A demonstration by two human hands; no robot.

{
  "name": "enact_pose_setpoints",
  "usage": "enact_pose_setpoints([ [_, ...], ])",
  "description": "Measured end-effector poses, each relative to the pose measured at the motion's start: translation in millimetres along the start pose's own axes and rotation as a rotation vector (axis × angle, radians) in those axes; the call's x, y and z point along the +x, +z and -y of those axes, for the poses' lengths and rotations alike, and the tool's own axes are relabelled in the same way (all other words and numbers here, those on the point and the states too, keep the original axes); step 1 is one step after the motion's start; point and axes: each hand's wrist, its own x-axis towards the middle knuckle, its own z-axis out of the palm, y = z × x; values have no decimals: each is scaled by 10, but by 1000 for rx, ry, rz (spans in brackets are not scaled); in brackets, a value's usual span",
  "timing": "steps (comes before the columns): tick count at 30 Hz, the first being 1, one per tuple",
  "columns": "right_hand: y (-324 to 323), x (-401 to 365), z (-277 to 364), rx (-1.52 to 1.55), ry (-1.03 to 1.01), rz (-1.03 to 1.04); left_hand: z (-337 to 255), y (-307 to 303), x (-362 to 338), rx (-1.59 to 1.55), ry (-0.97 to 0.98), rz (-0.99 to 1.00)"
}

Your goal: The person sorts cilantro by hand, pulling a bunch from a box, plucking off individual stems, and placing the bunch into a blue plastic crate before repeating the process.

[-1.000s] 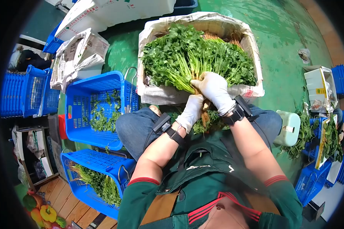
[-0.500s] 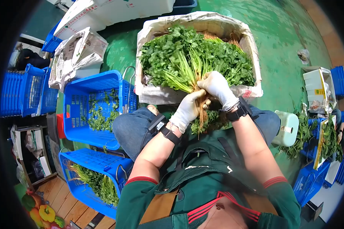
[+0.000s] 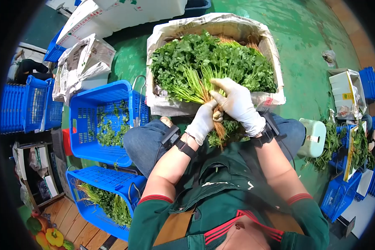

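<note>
The left hand (image 3: 202, 121) and right hand (image 3: 237, 104) wear white gloves (image 3: 246, 116) of matt, slightly creased fabric with dull black straps (image 3: 186, 148) at the wrists, and the herb bunch (image 3: 196, 62) in them shows soft matt leaves, smooth pale stems and rough, fibrous tan roots. The box (image 3: 171, 106) behind it is lined with crumpled printed newspaper, while the crate (image 3: 96, 121) by the left knee is glossy blue moulded plastic. The floor (image 3: 312, 37) is green paint with a worn sheen, the trousers (image 3: 143, 141) are faded denim, and the boards (image 3: 71, 227) at its lower left edge look like bare wood
</note>
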Motion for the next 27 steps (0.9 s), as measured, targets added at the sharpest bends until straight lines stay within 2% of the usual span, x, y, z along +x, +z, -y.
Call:
enact_pose_setpoints([
  [1,29,6,-47,0,-3,-4,70,51,-8,44,93,-119],
  [2,85,7,-121,-44,-43,-46,96,79,-36,50,94,-118],
  [4,141,-54,-225,-87,-77,-93,93,227,-141,234,290,-218],
  [6,150,-187,-281,-1,53,-149,54,282,-195,176,298,-158],
  [8,267,-323,-387,8,90,-187,113,124,-155,-27,228,-11],
  [12,334,-449,-499,94,192,-182,232,-6,-35,-41,177,-77],
  [14,379,-455,-601,250,240,-168,246,-4,-34,-42,177,-83],
  [19,412,-446,-644,384,240,-229,222,51,-65,-48,184,-73],
  [21,401,-443,-607,651,278,-294,220,49,-68,-55,174,-53],
  [27,388,-405,-606,545,319,-317,215,86,-82,-69,182,-54],
])
